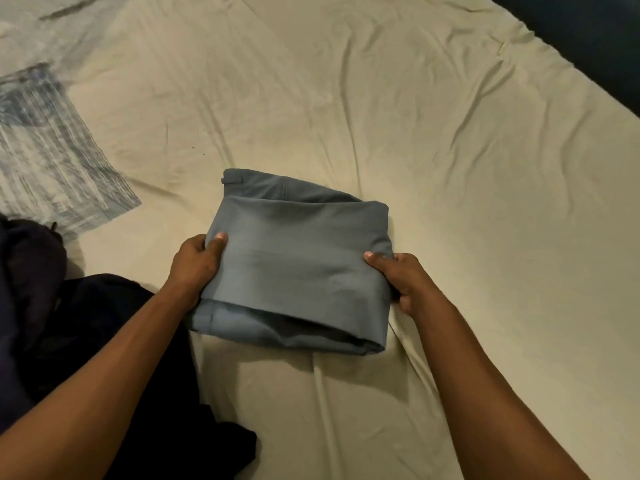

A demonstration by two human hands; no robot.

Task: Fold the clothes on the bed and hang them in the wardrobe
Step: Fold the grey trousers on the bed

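A pair of grey-blue trousers, folded into a compact rectangle, lies in the middle of the bed with a belt loop showing at its far left corner. My left hand grips its left edge, thumb on top and fingers tucked under. On the opposite side my right hand holds the right edge the same way. The near edge of the bundle shows several stacked layers.
The bed is covered by a wrinkled beige sheet. A pile of dark navy clothes lies at the near left, partly under my left forearm. A blue-and-white patterned cloth lies at the far left. The bed's dark edge runs along the upper right.
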